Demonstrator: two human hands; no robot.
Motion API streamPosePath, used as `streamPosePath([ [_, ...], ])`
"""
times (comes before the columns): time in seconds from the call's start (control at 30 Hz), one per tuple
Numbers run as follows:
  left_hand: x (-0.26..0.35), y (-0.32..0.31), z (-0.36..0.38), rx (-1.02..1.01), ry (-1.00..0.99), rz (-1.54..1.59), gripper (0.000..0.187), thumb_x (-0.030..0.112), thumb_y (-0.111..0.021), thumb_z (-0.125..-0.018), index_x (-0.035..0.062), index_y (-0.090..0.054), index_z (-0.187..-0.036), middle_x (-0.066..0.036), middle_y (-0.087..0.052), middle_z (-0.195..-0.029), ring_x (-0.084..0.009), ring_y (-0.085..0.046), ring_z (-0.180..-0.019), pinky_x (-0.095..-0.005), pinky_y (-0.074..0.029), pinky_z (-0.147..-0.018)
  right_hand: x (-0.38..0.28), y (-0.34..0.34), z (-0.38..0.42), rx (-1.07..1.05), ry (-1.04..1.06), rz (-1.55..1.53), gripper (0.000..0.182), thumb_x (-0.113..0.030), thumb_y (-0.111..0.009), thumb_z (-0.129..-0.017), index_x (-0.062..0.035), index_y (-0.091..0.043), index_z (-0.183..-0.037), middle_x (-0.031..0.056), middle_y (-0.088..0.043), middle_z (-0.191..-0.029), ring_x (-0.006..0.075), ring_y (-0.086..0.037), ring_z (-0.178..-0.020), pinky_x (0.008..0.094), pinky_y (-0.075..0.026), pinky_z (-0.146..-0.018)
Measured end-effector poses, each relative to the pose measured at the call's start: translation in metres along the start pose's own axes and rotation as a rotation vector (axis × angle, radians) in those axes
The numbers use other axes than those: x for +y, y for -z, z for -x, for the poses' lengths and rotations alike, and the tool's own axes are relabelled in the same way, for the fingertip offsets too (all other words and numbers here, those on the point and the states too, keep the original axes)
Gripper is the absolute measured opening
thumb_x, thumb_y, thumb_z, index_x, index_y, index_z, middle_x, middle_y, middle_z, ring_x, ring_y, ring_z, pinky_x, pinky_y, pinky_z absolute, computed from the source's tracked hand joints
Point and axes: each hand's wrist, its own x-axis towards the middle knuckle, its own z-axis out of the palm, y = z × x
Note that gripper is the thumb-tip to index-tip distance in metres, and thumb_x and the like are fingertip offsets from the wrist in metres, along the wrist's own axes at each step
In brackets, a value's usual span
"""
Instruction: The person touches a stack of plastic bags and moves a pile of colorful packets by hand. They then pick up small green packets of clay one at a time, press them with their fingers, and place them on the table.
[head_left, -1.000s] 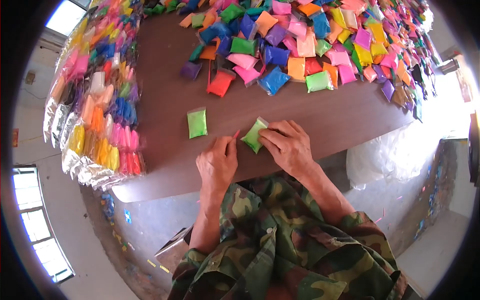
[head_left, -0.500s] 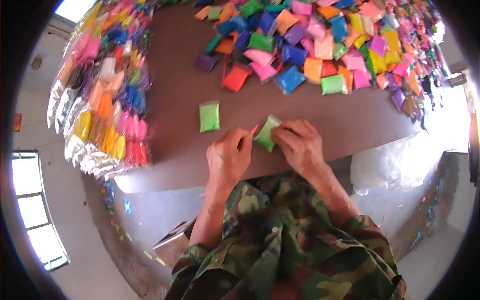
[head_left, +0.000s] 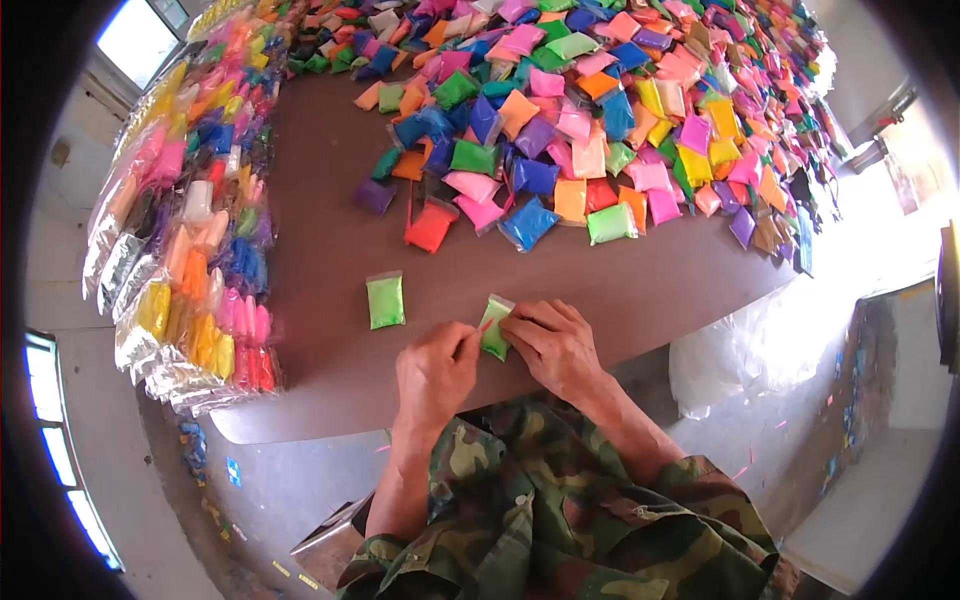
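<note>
My right hand [head_left: 556,348] pinches the upper right edge of a small light green packet [head_left: 495,341] near the table's front edge. My left hand [head_left: 437,372] is closed on a thin pink strip [head_left: 486,325], whose tip lies against the left side of that packet. A second light green packet [head_left: 385,300] lies flat on the brown table [head_left: 318,235], up and to the left of my left hand, untouched.
Many colourful packets [head_left: 535,178] are heaped across the table's back and right. Rows of bundled packets in clear wrap [head_left: 200,270] line the left side. A clear plastic bag [head_left: 735,350] hangs at the front right edge. A box [head_left: 330,545] stands below.
The head view has shifted, so the table and hands appear lower and further left. The pink strip in my left hand, formerly just beside the held green packet, now overlaps its edge.
</note>
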Motion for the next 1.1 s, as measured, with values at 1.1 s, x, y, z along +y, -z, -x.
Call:
streamPosePath([
  [1.1,-0.085,0.049,0.065,0.543,0.143,-0.147,0.008,0.007,-0.077,-0.096,0.0007,-0.075,-0.099,-0.009,-0.071,-0.08,-0.0155,-0.064,-0.065,-0.0317,-0.052,-0.061,-0.015,-0.05,-0.061,-0.174,0.135,0.094,0.036,-0.022,-0.085,-0.082,-0.0131,-0.072,-0.114,0.0008,-0.064,-0.123,0.0245,-0.066,-0.101,0.0425,-0.051,-0.083],
])
